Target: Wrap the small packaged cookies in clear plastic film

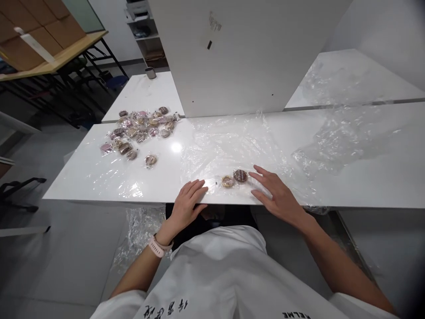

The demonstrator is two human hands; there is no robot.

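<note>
My left hand rests at the table's front edge, its fingers stretched out over clear plastic film with nothing in them. To the right, my right hand is spread with its thumb and fingers apart, also holding nothing. Between the two lie a small tan ring-shaped piece and a dark patterned round piece, side by side on the film. My right fingertips are close beside the dark one; whether they touch it I cannot tell. Both pieces look wrapped in clear plastic.
A heap of similar wrapped round pieces covers the table's left part, with one piece lying apart. Crumpled plastic film spreads over the right side. A tall white panel stands behind. A grey cup sits at the back left.
</note>
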